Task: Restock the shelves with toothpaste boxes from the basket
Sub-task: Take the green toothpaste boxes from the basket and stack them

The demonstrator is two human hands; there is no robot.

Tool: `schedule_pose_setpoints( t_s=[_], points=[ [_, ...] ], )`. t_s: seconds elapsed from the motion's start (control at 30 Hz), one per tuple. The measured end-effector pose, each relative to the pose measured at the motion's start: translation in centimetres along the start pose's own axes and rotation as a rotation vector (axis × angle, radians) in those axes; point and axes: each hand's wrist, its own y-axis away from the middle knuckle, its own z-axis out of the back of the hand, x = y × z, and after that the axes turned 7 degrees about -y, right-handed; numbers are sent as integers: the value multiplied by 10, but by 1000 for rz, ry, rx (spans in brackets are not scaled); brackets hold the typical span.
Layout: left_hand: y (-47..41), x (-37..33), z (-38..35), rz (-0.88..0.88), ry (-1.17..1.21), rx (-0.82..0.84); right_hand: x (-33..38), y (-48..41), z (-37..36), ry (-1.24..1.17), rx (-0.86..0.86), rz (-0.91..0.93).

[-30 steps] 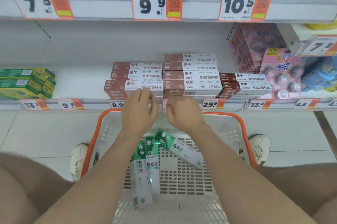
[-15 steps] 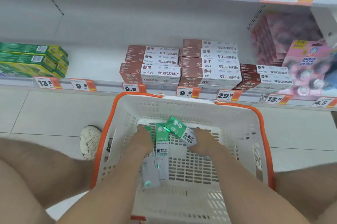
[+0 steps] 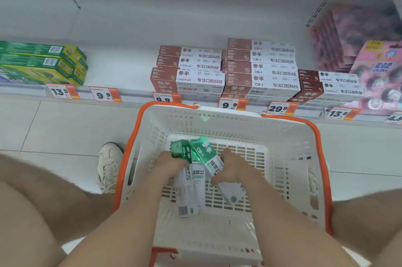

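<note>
A white basket with an orange rim (image 3: 226,114) stands on the floor below the low shelf (image 3: 121,71). Inside lie green-and-white toothpaste boxes. My left hand (image 3: 171,163) grips one green-and-white box (image 3: 181,151) at its green end. My right hand (image 3: 233,168) curls round another tilted box (image 3: 206,154). A third box (image 3: 196,182) lies flat between them on the basket floor. Brown-and-white toothpaste boxes (image 3: 258,71) sit stacked on the shelf above the basket.
Green boxes (image 3: 43,62) are stacked at the shelf's left, pink packs (image 3: 374,66) at its right. Bare shelf lies between the green and brown stacks. Price tags (image 3: 104,93) line the shelf edge. A white shoe (image 3: 109,166) rests left of the basket; my knees flank it.
Both hands dropped from the shelf edge into the basket and closed round green boxes. The view tilted down and the green ends have lifted a little.
</note>
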Motion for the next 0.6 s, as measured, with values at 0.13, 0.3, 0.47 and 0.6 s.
schedule_pose_setpoints(
  t_s=[0.13, 0.3, 0.47, 0.6],
  points=[
    [18, -7, 11, -93, 44, 52, 12, 6, -6, -176, 195, -60],
    [34, -21, 28, -223, 13, 155, 22, 12, -16, -392, 252, -47],
    [53, -32, 55, -316, -27, 210, 35, 36, -11, -614, 289, -21],
    [77, -42, 71, -366, 80, 272, 47, 67, 6, -719, 252, 78]
  ],
)
